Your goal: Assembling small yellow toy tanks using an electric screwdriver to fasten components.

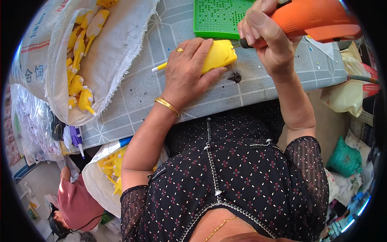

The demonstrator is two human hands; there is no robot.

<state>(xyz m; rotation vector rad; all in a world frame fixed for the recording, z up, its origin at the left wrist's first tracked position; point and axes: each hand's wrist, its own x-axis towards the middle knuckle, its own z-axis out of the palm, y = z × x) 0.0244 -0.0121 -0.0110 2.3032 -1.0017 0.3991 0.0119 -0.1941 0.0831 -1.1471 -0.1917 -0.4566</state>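
Yellow plastic toy part [217, 55], blocky with a thin white-tipped stem poking out to the left, lying flat on the grey tiled tabletop [133, 97]. Left hand [187, 68] pressed palm-down over it, fingers spread along its top, a gold ring on one finger and a gold bangle at the wrist. Right hand [268, 38] wrapped tight around the grip of an orange electric screwdriver [310, 20], bit angled down and left, its tip meeting the right end of the yellow part. Green perforated tray [219, 18] just behind the part, at the far edge of the tabletop. Small dark fitting [235, 77] on the tabletop close to the near side of the part. At far left, an open white woven sack [117, 52] slumped on the tabletop, filled with more yellow parts [80, 60]. Below the tabletop edge, a second bag of yellow parts [111, 165] and a purple and white piece [75, 137]. Another person [76, 201] in a pink top down at lower left.
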